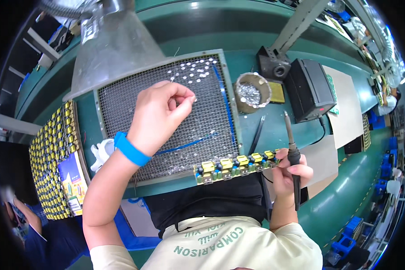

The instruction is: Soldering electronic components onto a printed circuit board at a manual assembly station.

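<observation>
My left hand (pixel 159 110), with a blue wristband (pixel 131 149), is closed in a pinch above a framed wire mesh (pixel 135 103). A thin silvery wire (pixel 173 67) rises behind its knuckles, and a tiny pale tip shows at the fingertips. Lower right, my right hand (pixel 292 173) is closed around a soldering iron (pixel 294 155) with its tip pointing up. Those same fingers also grip the right end of a strip of circuit boards (pixel 238 165), which carries yellow transformers and blue-green capacitors. The strip is held over the near edge of the mesh.
Small white discs (pixel 198 67) lie on the far mesh. Beyond its right side stand a round pot of solder scraps (pixel 249 92), a yellow sponge (pixel 276 92) and a black soldering station (pixel 312 90). Dark tweezers (pixel 257 135) lie nearby. Many boards (pixel 54 157) stand left, below a metal hood (pixel 117 49).
</observation>
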{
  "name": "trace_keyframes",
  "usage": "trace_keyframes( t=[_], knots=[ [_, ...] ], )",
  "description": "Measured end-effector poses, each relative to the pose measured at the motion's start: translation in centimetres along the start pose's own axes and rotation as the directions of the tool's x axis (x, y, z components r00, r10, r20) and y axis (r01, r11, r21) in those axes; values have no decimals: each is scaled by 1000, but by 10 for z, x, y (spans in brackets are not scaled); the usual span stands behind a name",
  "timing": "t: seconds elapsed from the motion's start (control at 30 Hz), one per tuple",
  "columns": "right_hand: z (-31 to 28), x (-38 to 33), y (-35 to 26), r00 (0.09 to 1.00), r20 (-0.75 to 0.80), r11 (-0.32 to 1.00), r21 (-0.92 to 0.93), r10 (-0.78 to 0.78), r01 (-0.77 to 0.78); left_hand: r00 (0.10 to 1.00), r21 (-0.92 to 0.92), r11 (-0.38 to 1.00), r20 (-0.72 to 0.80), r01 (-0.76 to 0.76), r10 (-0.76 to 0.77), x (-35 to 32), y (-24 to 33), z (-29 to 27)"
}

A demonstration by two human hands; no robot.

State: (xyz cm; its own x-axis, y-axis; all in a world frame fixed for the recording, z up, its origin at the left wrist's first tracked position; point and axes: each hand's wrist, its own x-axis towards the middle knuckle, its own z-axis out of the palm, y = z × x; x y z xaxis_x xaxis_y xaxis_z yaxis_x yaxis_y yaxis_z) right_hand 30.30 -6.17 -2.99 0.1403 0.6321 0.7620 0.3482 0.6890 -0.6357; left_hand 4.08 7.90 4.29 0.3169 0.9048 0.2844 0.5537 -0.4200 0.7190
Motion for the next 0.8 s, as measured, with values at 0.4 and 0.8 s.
trace_keyframes(
  t=[0.4,0.8],
  knots=[
    [-56,-2,20,993,-121,995,-102,1,-14,963,132,973,219,-191,160,54,42,78],
    [-78,-14,30,992,-120,996,-71,49,-58,930,237,943,339,-234,145,64,56,85]
  ],
)
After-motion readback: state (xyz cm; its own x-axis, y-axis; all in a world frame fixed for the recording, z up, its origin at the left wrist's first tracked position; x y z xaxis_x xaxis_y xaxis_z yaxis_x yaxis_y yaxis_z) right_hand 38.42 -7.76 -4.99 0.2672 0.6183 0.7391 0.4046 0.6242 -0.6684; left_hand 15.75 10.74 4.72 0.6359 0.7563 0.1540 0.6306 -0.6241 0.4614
